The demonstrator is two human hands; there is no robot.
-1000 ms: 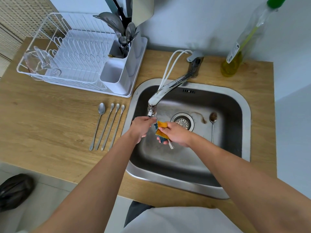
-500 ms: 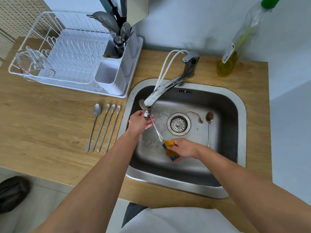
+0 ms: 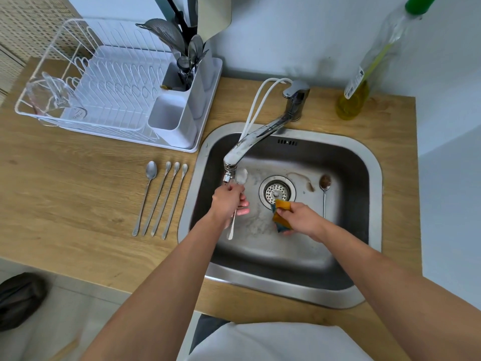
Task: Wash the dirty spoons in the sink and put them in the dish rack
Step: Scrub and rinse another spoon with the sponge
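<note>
My left hand (image 3: 230, 200) grips a soapy spoon (image 3: 241, 176) by the middle of its handle, bowl up beside the faucet spout (image 3: 231, 162), over the left part of the steel sink (image 3: 374, 183). My right hand (image 3: 299, 220) holds an orange and blue sponge (image 3: 281, 213) just below the drain (image 3: 276, 192). A dirty spoon (image 3: 324, 190) with brown residue lies on the sink floor at the right. Several spoons (image 3: 161, 198) lie side by side on the wooden counter left of the sink.
A white dish rack (image 3: 104, 87) stands at the back left, with a clear cup (image 3: 52, 97) and a cutlery holder (image 3: 179, 110) full of utensils. A bottle (image 3: 364, 74) of yellow liquid stands behind the sink at the right. The wall runs along the back.
My left hand turned the spoon upright, bowl beside the spout. My right hand carried the sponge off the spoon and rightward to just below the drain.
</note>
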